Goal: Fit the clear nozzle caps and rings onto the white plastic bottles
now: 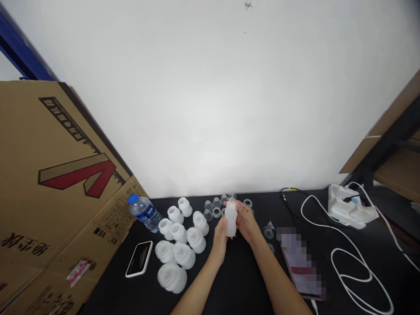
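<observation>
Frosted plastic bottle (230, 218) stood upright near the middle of the far edge of the black table (108, 280), long axis pointing toward that edge. Left hand (219, 238) was closed around its lower left side; right hand (245, 223) gripped its right side. Both forearms angled inward from the near edge. Transparent plastic cups (213, 205) sat just behind the hands, close to the far edge. White bottle-shaped parts (179, 232) stood left of the left hand, with a smartphone (139, 259) nearer the left corner.
</observation>
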### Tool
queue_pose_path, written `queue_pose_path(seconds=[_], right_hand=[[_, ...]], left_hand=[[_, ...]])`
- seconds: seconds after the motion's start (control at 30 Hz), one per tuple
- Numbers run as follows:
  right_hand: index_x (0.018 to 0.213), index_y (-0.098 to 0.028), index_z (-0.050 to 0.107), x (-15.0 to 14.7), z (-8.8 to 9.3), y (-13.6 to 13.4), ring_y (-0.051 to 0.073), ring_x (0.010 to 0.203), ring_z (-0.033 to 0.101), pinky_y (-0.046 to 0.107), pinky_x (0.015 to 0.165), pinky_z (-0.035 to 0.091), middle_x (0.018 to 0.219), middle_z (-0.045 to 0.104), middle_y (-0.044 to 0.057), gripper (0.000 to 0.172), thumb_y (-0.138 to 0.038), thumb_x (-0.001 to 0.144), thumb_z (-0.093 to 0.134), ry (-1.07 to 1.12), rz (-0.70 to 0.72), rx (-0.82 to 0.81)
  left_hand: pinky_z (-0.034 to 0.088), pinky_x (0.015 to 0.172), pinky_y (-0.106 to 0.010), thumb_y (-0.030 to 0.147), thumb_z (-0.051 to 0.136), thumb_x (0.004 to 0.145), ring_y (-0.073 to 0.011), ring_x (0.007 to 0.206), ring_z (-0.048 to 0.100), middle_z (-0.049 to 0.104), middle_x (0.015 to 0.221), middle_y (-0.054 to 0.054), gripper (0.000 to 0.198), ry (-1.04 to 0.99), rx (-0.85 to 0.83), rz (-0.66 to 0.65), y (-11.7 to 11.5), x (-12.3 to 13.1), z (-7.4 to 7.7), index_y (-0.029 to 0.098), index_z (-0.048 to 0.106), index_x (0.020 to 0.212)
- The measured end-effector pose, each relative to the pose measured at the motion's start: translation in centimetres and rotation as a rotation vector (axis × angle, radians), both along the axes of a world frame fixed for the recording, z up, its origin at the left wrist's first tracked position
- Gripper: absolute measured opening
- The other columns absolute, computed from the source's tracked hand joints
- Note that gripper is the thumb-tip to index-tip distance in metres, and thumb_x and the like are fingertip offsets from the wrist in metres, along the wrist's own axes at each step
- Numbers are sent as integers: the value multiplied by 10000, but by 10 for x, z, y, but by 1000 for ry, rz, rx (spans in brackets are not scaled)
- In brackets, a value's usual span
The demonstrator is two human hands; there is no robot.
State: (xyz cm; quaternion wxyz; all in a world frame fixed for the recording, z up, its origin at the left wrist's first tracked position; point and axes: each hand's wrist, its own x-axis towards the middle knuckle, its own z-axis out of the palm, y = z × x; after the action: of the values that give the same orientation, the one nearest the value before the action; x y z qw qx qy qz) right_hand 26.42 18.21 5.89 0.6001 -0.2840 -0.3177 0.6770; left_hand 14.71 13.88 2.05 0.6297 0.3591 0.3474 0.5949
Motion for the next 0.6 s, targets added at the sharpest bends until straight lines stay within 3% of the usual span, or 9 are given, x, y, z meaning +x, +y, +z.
queue_pose_path(seconds=[0.1, 0.2, 0.3, 0.4, 0.47, 0.6], right_hand=[[1046, -221, 812, -1, -5, 4, 256, 878, 734, 328, 692, 553, 1080, 838, 101, 459, -533, 745, 965, -1, -67, 32], [1003, -228, 810, -3, -11, 9, 237, 879, 725, 333, 789, 565, 993, 830, 60, 451, -463, 682, 1021, -27, -158, 57], [1046, -214, 804, -3, -10, 9, 210, 788, 697, 300, 680, 540, 965, 816, 59, 476, -556, 754, 960, -2, -148, 34], [1187, -202, 801, -1, -5, 6, 213, 773, 688, 289, 572, 510, 1129, 817, 107, 589, -700, 874, 796, 83, -9, 5], [1210, -207, 808, 1, -2, 4, 208, 765, 689, 289, 545, 510, 1208, 807, 114, 549, -664, 908, 778, 93, 39, 7], [1138, -196, 835, 4, -1, 1, 166, 595, 612, 250, 397, 403, 938, 792, 68, 415, -546, 917, 816, 52, 64, 20]], left_hand=[[481, 703, -297, 629, 820, 891, -252, 894, 649, 755, 1020, -95, 529, 110, 24, 112, -3, -1, -1, 192, 776, 1186], [475, 688, -282, 620, 817, 896, -246, 899, 651, 749, 1007, -87, 511, 164, 28, 152, -3, -1, -4, 194, 777, 1176], [433, 587, -266, 681, 714, 953, -182, 694, 592, 726, 855, -59, 539, 144, 51, 69, -1, 0, -7, 164, 759, 1097], [390, 509, -255, 762, 616, 967, -137, 545, 525, 706, 740, -45, 632, 42, 17, -12, 2, 1, -8, 140, 728, 973], [355, 475, -247, 776, 602, 960, -123, 493, 502, 699, 688, -45, 660, 3, -15, -38, 4, 2, -8, 128, 725, 930], [357, 476, -251, 736, 572, 982, -126, 476, 512, 700, 648, -57, 647, 35, -21, -52, 4, 0, -7, 119, 737, 882]])
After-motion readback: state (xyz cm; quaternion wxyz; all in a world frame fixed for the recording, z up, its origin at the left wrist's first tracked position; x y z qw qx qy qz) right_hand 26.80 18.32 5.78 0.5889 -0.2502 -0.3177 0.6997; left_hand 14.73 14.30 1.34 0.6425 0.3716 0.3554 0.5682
